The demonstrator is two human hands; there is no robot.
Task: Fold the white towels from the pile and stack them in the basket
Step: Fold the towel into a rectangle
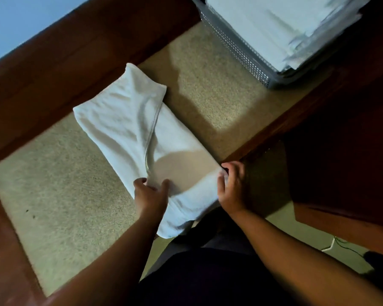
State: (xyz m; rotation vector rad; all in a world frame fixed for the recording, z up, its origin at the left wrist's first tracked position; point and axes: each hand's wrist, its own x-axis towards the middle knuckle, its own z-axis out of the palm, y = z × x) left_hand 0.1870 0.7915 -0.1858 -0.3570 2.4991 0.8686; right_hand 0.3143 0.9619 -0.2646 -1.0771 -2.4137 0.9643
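Towel (139, 129) lay lengthwise on the desk (60, 69), half-folded, the far end rumpled on the wood frame and the near end drooping off the front edge toward the person's lap.

Left hand (149, 192): grip curled, thumb and fingers pinching the loose seam edge. Right hand (232, 187): grip closed on the towel's right-hand corner.

Risks, as judged:
- The overhang's weight could drag the cloth off the desk if either hand let go.
- The far layers sat skewed, so a fold from here would likely come out crooked.

Basket (241, 54), grey and perforated, stood well apart at the far right, already holding folded towels (274, 25), which were blurred. No pile was in view.

Surface: a dark red-brown wood frame round a beige, speckled, carpet-like panel; whether that was glass over floor, I couldn't tell. Pale blue wall (20, 21) at upper left. A thin cable (332, 244) lay on the floor, lower right. Lighting was dim.
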